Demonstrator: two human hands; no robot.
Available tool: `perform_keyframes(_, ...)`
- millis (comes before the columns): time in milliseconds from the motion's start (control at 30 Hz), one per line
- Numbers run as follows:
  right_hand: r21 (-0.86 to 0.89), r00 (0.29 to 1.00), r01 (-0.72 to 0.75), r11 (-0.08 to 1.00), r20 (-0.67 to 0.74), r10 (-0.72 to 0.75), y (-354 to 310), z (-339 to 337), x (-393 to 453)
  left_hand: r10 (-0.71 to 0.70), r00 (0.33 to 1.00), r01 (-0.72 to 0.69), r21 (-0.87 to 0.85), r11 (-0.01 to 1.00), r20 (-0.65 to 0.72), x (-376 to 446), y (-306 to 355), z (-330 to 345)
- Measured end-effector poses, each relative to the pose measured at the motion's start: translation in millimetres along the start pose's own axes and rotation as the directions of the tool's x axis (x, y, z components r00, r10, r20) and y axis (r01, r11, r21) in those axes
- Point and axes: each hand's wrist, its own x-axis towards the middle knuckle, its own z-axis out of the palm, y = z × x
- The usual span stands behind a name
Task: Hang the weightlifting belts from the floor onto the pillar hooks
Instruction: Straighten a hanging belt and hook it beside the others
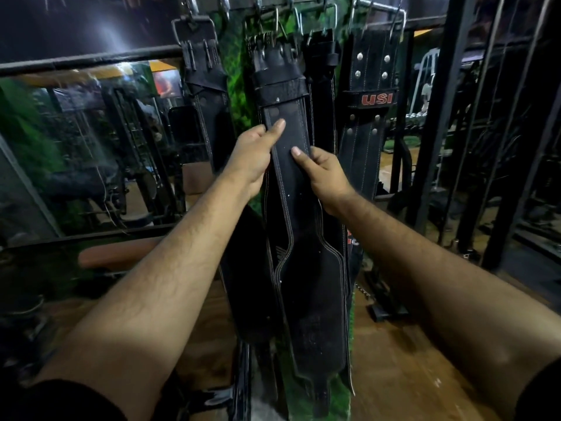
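A long black leather belt (303,238) hangs straight down in front of the green pillar (235,65), its buckle end up at the metal hooks (274,18). My left hand (253,156) grips its left edge, thumb laid on the front face. My right hand (323,174) pinches its right edge slightly lower, thumb on the front. Three more black belts hang beside it: one at the left (206,95), one just behind (321,71), and one with red USI lettering (372,98) at the right.
Mirror panels (91,147) with a black rail fill the left wall. Black steel uprights (437,117) and gym machines stand at the right. A brown padded bench (121,253) sits low left. The floor (394,360) is wood.
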Motion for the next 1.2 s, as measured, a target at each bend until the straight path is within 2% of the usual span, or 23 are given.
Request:
perform_keyframes(167, -0.043, 0.997, -0.007, 0.999, 0.072, 0.01, 10.9, -2.7, -17.1, 0.03, 0.991, -0.038, -0.057, 0.998, -0.132, 0.5, -14.9, 8.6)
perform_keyframes(300, -0.138, 0.979, -0.111, 0.984, 0.156, 0.132, 39.4, -6.0, -33.8, 0.022, 0.969, -0.05, -0.108, 0.993, -0.247, -0.7, -15.0, 11.7)
perform_keyframes(500, -0.284, 0.927, -0.213, 0.935, 0.243, 0.285, 72.1, -16.4, -58.5, -0.002, 0.966, -0.027, -0.11, 0.994, -0.259, -5.2, -16.2, 6.0)
perform_keyframes(567, -0.373, 0.898, -0.249, 0.894, 0.257, 0.357, 76.8, -21.0, -59.4, -0.008, 0.965, -0.017, -0.092, 0.996, -0.263, -7.4, -20.1, 4.0)
perform_keyframes(667, -0.655, 0.806, -0.208, 0.726, 0.306, 0.507, 75.9, -26.0, -60.8, -0.002, 0.957, -0.029, -0.104, 0.994, -0.289, -8.5, -18.8, -4.6)
perform_keyframes(700, -0.658, 0.806, -0.2, 0.726, 0.311, 0.504, 69.8, -23.3, -57.5, 0.008, 0.956, -0.042, -0.11, 0.993, -0.292, -8.0, -15.1, -7.5)
perform_keyframes(800, -0.42, 0.89, -0.164, 0.892, 0.328, 0.318, 39.1, -0.8, -39.2, 0.033, 0.96, -0.067, -0.113, 0.991, -0.278, -4.9, -1.4, -14.6)
perform_keyframes(867, -0.333, 0.925, -0.101, 0.937, 0.315, 0.212, 24.3, 14.0, -29.0, 0.039, 0.963, -0.075, -0.127, 0.989, -0.268, -3.3, 6.2, -15.9)
perform_keyframes(933, -0.325, 0.926, -0.077, 0.943, 0.327, 0.188, 28.2, 20.2, -30.0, 0.029, 0.962, -0.071, -0.146, 0.987, -0.272, -1.7, 7.8, -18.6)
perform_keyframes(1000, -0.326, 0.925, -0.114, 0.938, 0.311, 0.22, 47.2, 16.8, -39.1, 0.015, 0.963, -0.062, -0.168, 0.984, -0.268, -1.2, 2.8, -20.5)
perform_keyframes(1067, -0.384, 0.912, -0.202, 0.901, 0.263, 0.316, 69.1, 8.3, -51.6, -0.029, 0.962, -0.019, -0.172, 0.985, -0.27, -4.5, -4.9, -19.9)
perform_keyframes(1133, -0.589, 0.861, -0.251, 0.768, 0.226, 0.455, 86.7, -1.9, -60.2, -0.054, 0.956, 0.003, -0.174, 0.985, -0.29, -7.6, -14.5, -21.2)
perform_keyframes(1200, -0.691, 0.816, -0.248, 0.679, 0.23, 0.531, 100.5, -7.7, -66.5, -0.059, 0.954, 0.009, -0.171, 0.985, -0.293, -7.9, -19.1, -23.4)
